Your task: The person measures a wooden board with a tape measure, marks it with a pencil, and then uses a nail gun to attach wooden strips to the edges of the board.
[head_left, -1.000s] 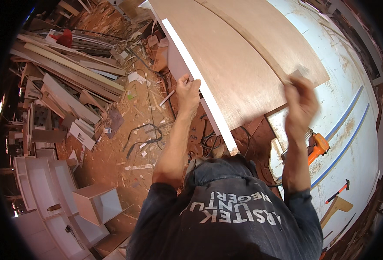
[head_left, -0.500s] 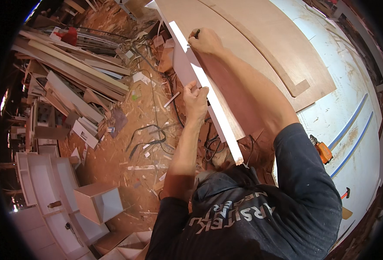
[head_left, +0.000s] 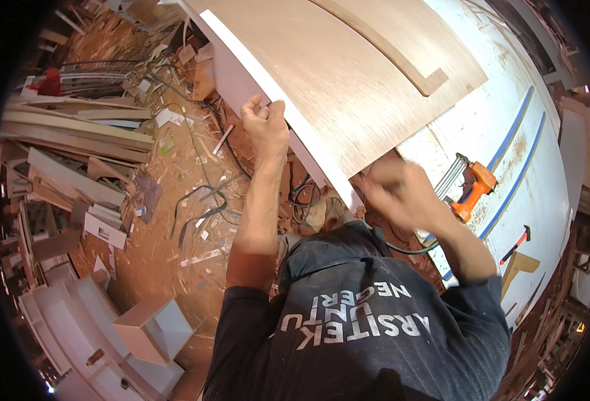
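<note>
My left hand grips a long white strip lying along the left edge of a plywood panel, its fingers curled over the strip. My right hand is blurred near the panel's lower corner, beside the strip's near end; what it holds, if anything, cannot be made out. A flat wooden L-shaped piece lies on the panel. Just right of my right hand, an orange nail gun with a hose rests on a white work surface.
Blue strips and a hammer lie on the white surface. Offcut boards are piled at the left, above white cabinet pieces and an open box. Scraps and dark cables litter the floor.
My right hand moved up onto the strip's upper part, then came back down and right to the panel's lower corner. My left hand still grips the strip.
</note>
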`<action>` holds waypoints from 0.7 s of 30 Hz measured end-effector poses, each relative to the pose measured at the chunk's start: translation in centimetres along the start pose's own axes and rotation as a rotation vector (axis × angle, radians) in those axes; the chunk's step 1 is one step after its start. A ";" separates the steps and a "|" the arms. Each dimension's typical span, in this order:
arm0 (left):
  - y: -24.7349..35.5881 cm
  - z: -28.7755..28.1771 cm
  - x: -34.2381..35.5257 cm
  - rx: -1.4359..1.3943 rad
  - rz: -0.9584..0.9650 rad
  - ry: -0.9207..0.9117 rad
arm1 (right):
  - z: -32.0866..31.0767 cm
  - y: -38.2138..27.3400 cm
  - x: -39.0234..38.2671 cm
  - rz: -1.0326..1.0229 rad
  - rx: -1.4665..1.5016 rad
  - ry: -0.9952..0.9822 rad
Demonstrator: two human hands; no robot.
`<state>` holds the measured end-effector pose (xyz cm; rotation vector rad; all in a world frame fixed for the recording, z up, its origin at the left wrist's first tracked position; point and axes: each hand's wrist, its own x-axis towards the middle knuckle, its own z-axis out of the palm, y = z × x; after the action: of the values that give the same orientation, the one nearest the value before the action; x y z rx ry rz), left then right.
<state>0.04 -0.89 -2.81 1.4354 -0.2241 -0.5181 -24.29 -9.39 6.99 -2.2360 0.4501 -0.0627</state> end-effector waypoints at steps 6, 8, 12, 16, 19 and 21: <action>0.9 0.5 -1.3 0.064 0.007 0.041 | 2.3 2.7 -10.3 0.167 0.019 0.126; -1.0 0.4 -0.6 0.012 0.074 0.049 | 3.2 0.9 -8.4 0.106 0.091 0.274; -2.3 -0.3 0.2 -0.051 0.122 0.059 | 5.2 -2.0 -1.5 -0.012 -0.239 0.362; -1.1 -2.0 1.0 -0.114 -0.012 -0.031 | 5.9 -3.0 3.0 0.085 -0.378 0.203; -0.6 -4.3 2.8 -0.184 -0.127 -0.049 | 6.0 -2.9 6.3 0.070 -0.433 0.215; -1.4 -7.4 5.3 -0.205 -0.171 -0.043 | 5.5 -2.8 10.5 0.035 -0.453 0.230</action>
<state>7.63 3.08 -6.00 1.2498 -0.0792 -0.6925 -12.59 -7.28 4.39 -2.6776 0.6825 -0.2205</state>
